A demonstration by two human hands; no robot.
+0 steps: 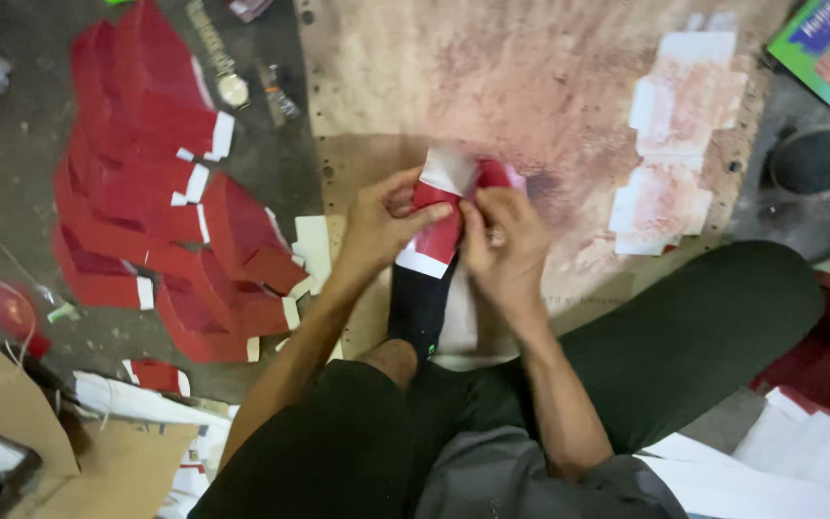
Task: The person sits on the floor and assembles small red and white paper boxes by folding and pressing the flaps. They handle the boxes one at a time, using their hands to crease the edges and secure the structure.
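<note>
hands meet in the middle over a brown board (549, 86). left hand (381, 226) and right hand (503, 240) both pinch one red and white card (442, 207), fingers closed on it. the card is held up just above a foot in a black sock (418, 308). a big pile of red cards (156, 211) lies on the floor to the left, well apart from the hands. white card shapes (674, 125) lie on the board to the right. brown cardboard (12, 394) sits in the bottom left corner.
</note>
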